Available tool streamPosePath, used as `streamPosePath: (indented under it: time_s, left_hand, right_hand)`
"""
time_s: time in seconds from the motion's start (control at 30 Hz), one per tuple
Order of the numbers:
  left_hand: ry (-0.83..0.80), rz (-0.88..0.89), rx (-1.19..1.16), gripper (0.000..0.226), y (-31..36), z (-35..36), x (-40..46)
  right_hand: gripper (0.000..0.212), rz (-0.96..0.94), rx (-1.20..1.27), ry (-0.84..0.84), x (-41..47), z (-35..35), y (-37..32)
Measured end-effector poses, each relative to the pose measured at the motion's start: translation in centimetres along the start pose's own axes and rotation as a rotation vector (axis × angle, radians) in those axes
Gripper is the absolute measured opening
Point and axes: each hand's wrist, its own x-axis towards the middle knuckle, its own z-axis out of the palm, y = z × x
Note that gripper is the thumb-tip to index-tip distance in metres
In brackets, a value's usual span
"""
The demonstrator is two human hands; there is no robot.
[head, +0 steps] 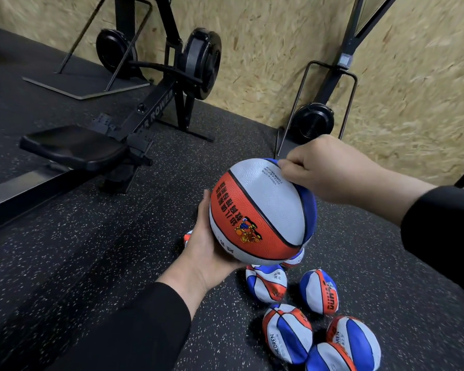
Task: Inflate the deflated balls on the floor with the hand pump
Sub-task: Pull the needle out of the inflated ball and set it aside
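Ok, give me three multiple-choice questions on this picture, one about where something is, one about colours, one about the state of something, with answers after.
1. Where does the left hand hold the round ball?
A. From underneath, on its left side
B. On top of it
C. It does not touch it

2. What colours are the panels of the round ball?
A. Green and yellow
B. Orange, white and blue
C. All black

3. In what state are the small balls on the floor below the hands?
A. Full and round
B. Flattened and creased, deflated
C. Cut into pieces

Answers: 1 A, the palm cups the ball from below left while the right hand rests curled at its top. 2 B, orange, white and blue panels with black seams show. 3 B, they lie collapsed on the speckled floor.
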Motion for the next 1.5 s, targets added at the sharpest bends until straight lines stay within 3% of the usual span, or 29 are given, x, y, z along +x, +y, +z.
streamPosePath:
  time_s: [0.3, 0.47, 0.67, 0.9, 1.13, 1.27, 1.5]
  left_hand:
    - [0.065, -0.036, 0.062, 0.082, 0.5, -0.4, -0.1]
    - [0.082, -0.059, 0.01, 0.083, 0.3, -1.3, 0.1]
    - [0.157, 0.042, -0.061, 0.076, 0.5, -2.2, 0.5]
    - [0.224, 0.141, -0.126, 0.072, 3.0, -3.6, 0.7]
    - [0.248, 0.176, -0.103, 0.076, 6.5, -8.5, 0.6]
    - [0.251, 0.115, 0.026, 0.074, 7.3, -11.8, 0.6]
    - [0.469, 0.031, 0.403, 0.056, 7.7, -19.3, 1.4]
  right_hand:
    - [0.047, 0.052, 0.049, 0.024, -0.5, 1.1, -0.1]
    - [0.042, 0.19, 0.299, 0.073, -0.5, 0.5, 0.4]
    - [0.042, 0.248, 0.342, 0.195, 0.1, -0.2, 1.0]
    - [0.03, 0.578, 0.962, 0.235, -1.2, 7.6, -0.3]
    - [0.02, 0.538, 1.428, 0.193, 0.5, 15.6, -6.0]
    - [0.017, 0.531, 1.419, 0.203, 0.8, 19.5, -9.6]
    - [0.022, 0.739, 1.614, 0.085, 0.6, 27.2, -11.6]
